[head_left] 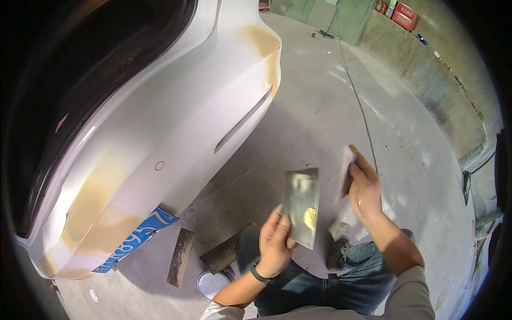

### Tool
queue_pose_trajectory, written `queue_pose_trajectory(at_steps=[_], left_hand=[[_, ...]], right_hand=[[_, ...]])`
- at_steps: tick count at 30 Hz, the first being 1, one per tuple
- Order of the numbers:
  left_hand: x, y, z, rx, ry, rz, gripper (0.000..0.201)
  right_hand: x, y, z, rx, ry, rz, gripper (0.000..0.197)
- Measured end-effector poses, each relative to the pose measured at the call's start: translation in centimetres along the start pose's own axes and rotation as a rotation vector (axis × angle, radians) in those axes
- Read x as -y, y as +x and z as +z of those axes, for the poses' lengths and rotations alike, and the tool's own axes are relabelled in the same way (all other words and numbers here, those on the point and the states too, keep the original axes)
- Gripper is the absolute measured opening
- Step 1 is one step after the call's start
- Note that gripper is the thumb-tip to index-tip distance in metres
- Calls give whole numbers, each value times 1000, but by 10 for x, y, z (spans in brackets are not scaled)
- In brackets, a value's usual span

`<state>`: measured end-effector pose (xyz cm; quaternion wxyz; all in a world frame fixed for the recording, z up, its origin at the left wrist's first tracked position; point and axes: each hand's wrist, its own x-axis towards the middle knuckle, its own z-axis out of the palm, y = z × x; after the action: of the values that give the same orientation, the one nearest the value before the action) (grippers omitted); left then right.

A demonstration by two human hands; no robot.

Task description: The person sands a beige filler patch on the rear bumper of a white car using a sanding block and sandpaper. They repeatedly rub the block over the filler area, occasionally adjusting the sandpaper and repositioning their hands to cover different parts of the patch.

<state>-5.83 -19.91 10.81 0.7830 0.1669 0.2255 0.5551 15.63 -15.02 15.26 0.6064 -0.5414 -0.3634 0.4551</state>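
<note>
My left hand (274,242), with a dark band at the wrist, grips the lower left edge of a flat metal plate (295,205), thumb on its face. A pale smear and a round yellow patch show on the plate. To its right, my right hand (366,186) holds a thin, flat spreader-like blade (344,173), tilted nearly edge-on and slightly blurred. Blade and plate are apart. On the left stands a white car's rear bumper (176,128) with tan, filler-like patches (93,200); neither hand touches it.
A blue licence plate (140,239) sits low on the bumper. Two dark flat pieces (181,258) (221,257) and a round can (212,285) are on the floor by my left leg. A cable (358,98) crosses the concrete; a red box (405,17) rests on the far ledge.
</note>
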Motion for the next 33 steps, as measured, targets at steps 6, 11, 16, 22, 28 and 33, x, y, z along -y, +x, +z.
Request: queue_pose_trajectory(at_steps=[6,11,16,22,28,33], left_hand=[[-13,-7,-4,-19,80,135,41],[-20,-7,-7,185,10,95,41],[-29,2,-24,-29,197,230,45],[-24,3,-30,-31,536,371,43],[-12,18,-31,-78,695,358,35],[5,59,-84,-246,646,278,32]], right_hand=[[-16,-41,50,394,-61,68,51],[-40,-33,21,503,-38,-42,54],[-30,-43,10,401,-297,191,55],[21,-41,-5,655,-904,-828,28],[-7,-51,3,820,-1081,-932,21],[2,-21,-9,748,-896,-658,18]])
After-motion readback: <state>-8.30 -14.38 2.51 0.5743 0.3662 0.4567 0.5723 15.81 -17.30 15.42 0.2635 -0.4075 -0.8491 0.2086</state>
